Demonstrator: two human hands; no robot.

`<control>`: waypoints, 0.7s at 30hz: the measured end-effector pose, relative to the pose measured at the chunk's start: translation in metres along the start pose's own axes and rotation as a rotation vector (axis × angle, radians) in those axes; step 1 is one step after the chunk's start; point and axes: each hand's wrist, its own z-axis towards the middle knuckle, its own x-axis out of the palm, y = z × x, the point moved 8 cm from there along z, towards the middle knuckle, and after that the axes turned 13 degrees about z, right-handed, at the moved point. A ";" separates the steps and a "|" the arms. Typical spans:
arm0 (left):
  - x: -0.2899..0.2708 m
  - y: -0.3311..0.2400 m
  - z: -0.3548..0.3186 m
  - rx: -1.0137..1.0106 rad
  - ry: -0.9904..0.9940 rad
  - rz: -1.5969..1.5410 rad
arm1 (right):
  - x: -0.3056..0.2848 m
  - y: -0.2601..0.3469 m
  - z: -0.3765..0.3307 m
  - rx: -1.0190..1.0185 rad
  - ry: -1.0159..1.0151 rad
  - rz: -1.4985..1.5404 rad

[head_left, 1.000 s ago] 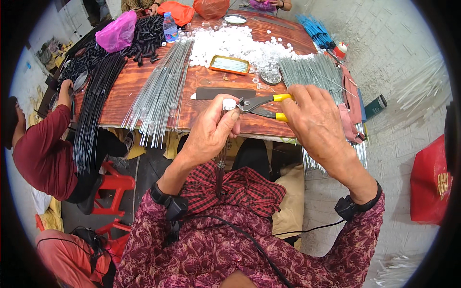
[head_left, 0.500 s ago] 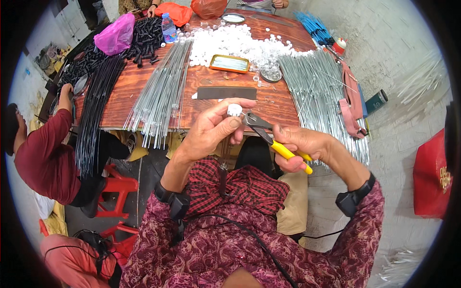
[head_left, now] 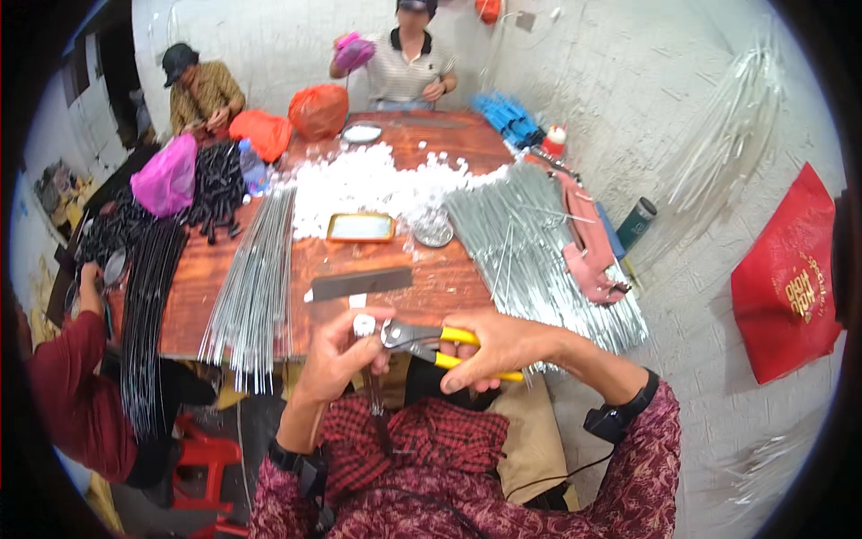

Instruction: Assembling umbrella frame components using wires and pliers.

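Observation:
My left hand (head_left: 330, 364) pinches a small white plastic cap (head_left: 364, 325) between thumb and forefinger, just off the table's near edge. My right hand (head_left: 503, 346) is closed round the yellow handles of pincers (head_left: 415, 336). Their dark metal jaws lie right beside the cap and my left fingertips; what is between the jaws is too small to make out. Below my left hand, a dark upright strip (head_left: 377, 422) stands in front of my lap. On the table ahead lies a flat dark bar (head_left: 361, 284).
The wooden table (head_left: 449, 296) bears white caps (head_left: 359, 189), a yellow-rimmed tray (head_left: 361, 227), a round dish (head_left: 433, 230), bundles of clear rods (head_left: 260, 278), black rods (head_left: 148, 314) and grey rods (head_left: 530, 251), and black parts (head_left: 215, 189). Co-workers sit at the left and far sides.
My view has tilted up, bringing the far co-workers into sight. The pincers have swung from slanting to nearly level, jaws closer to the cap. Both hands keep their holds.

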 end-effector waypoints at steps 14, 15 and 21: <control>-0.001 0.001 0.014 -0.022 -0.083 -0.022 | -0.009 0.042 -0.041 -0.695 -0.573 -0.867; 0.000 0.001 0.014 -0.020 -0.081 -0.018 | -0.008 0.041 -0.043 -0.693 -0.566 -0.860; -0.003 -0.002 0.003 -0.036 -0.076 0.022 | 0.002 -0.025 -0.009 0.139 0.135 0.281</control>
